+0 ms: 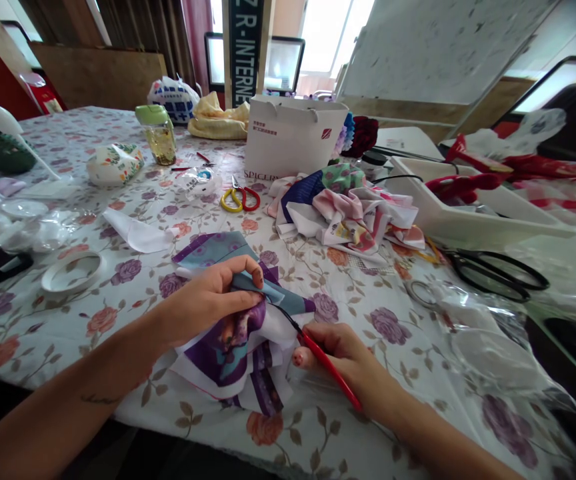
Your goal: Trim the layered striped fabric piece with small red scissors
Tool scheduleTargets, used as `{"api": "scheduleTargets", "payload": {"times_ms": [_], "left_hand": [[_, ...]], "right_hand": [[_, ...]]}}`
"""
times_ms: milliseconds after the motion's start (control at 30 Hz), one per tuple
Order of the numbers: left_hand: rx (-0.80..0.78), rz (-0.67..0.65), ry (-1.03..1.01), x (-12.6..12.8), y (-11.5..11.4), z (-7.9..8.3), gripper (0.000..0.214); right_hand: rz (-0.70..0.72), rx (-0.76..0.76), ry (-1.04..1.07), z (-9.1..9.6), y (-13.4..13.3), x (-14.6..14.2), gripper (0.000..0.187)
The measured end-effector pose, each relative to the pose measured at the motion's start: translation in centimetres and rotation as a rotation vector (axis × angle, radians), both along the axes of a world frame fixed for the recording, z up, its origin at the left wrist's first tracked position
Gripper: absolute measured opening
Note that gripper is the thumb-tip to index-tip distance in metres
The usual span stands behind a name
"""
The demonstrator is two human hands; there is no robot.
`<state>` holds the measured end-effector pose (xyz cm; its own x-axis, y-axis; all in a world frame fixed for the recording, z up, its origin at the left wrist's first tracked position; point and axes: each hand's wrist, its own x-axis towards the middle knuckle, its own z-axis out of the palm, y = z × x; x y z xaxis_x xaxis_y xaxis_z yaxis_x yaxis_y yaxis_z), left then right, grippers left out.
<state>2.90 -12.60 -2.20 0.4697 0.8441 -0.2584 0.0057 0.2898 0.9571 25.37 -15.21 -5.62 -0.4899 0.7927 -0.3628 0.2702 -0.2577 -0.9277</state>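
Between the thumb and fingers of my left hand (218, 290), a fold of purple and blue printed fabric (213, 357) is pinched. The cloth lies bunched on the table, with white edges and a dark purple band hanging toward me. My right hand (351, 360) is closed around a red-handled tool with a thin black curved tip (335, 377). Its tip reaches the fabric fold beside my left fingertips; whether it grips or pierces the cloth I cannot tell. A strip of white cloth (141, 231) lies just beyond my left hand.
Yellow-and-red-handled scissors (239, 198) lie ahead, before a white paper bag (293, 140). A pile of fabric scraps (351, 213) sits to the right, near a white tray (493, 217) and black-handled scissors (498, 273). At left are a tape roll (73, 272) and a green-lidded bottle (157, 137).
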Motion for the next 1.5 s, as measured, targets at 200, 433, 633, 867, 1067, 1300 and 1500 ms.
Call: {"api": "scheduleTargets", "payload": {"times_ms": [200,433,633,867,1067,1300,1500], "left_hand": [[0.034,0.074,0.003,0.0,-0.1,0.1,0.016],[0.148,0.067,0.074,-0.3,0.3,-0.1,0.016],[0.211,0.132,0.051,0.1,0.2,-0.6,0.013],[0.372,0.129,0.148,0.1,0.2,-0.6,0.018],[0.238,0.086,0.254,0.1,-0.2,0.1,0.014],[0.249,0.068,0.174,-0.1,0.1,-0.8,0.008],[0.279,0.037,0.187,-0.2,0.1,-1.1,0.007]], "right_hand": [[-0.008,0.009,0.008,-0.1,0.0,0.2,0.056],[0.014,0.030,-0.005,-0.1,-0.1,0.2,0.054],[0.029,0.025,-0.037,0.0,-0.1,0.2,0.052],[0.028,0.045,-0.055,-0.2,-0.1,0.4,0.051],[0.034,0.019,-0.039,-0.2,0.0,0.3,0.050],[0.040,0.026,-0.054,0.1,-0.1,0.3,0.052],[0.038,0.020,-0.051,-0.2,-0.2,0.4,0.053]]}}
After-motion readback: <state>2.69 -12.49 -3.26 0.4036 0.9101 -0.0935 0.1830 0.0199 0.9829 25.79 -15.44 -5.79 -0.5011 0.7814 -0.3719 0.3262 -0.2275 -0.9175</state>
